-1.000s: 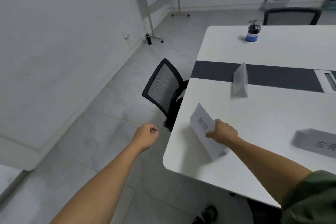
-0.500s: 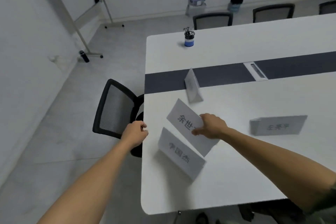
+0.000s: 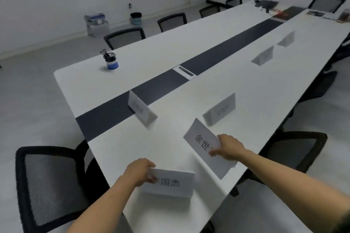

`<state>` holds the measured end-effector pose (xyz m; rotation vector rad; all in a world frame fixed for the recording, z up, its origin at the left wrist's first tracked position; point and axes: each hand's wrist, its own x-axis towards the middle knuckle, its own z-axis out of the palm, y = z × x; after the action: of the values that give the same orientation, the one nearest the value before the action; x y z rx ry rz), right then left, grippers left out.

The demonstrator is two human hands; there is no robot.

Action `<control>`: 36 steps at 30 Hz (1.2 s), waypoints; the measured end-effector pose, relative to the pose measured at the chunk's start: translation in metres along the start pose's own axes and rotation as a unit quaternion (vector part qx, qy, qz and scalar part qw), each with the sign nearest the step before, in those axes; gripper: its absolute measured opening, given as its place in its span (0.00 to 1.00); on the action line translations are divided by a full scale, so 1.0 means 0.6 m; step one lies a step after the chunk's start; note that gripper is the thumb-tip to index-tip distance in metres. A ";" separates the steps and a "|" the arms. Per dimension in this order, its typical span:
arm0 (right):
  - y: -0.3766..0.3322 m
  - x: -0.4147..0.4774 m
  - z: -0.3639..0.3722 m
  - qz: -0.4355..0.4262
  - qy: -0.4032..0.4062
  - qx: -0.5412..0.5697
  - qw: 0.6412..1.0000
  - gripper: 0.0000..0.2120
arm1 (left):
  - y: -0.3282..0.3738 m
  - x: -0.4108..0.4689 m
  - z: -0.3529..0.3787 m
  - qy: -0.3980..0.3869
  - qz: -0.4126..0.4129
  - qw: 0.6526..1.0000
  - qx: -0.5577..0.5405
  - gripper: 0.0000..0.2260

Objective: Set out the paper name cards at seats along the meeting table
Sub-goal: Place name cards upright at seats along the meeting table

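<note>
A black mesh chair [image 3: 51,185] stands left of the left grip [image 3: 141,171], tucked against the short end of the white bench [image 3: 170,147]. That edge runs just beside the grip, and bare bench lies open beyond both grips, up to a folded card [image 3: 141,109] at the dark centre strip. Far beyond it, a pen cup [image 3: 110,61] stands well apart.

The near card [image 3: 172,183] stands close to the bench corner, with its long axis lying across the view and its printed face toward the camera. The left grip pinches its left end, fingers curled over the top corner and covering the first character.

To the right, the second card [image 3: 202,145] has its long axis running diagonally away, printed face tilted upward. The right grip [image 3: 230,149] pinches its right side between thumb and fingers. Whether its lower edge touches the bench is unclear. Another card [image 3: 220,109] stands just beyond it. The long bench edge passes close behind the right grip, with a dark chair [image 3: 295,149] beside it.
</note>
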<state>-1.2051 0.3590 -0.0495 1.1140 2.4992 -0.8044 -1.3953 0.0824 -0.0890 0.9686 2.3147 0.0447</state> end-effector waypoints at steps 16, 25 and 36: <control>0.037 -0.154 -0.001 0.103 0.086 0.082 0.988 0.22 | 0.013 -0.028 -0.105 0.050 0.076 0.995 0.031 0.15; 0.088 -0.209 -0.063 0.113 0.148 0.127 0.974 0.18 | 0.117 -0.031 -0.173 0.080 0.114 0.990 0.020 0.11; 0.269 -0.277 -0.177 0.116 0.216 0.174 0.954 0.14 | 0.370 -0.043 -0.205 0.121 0.148 0.981 -0.040 0.10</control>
<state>-0.9779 0.4123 0.0528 1.8442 2.5410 -1.0530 -1.3098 0.2521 0.0809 1.3194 2.3418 0.3958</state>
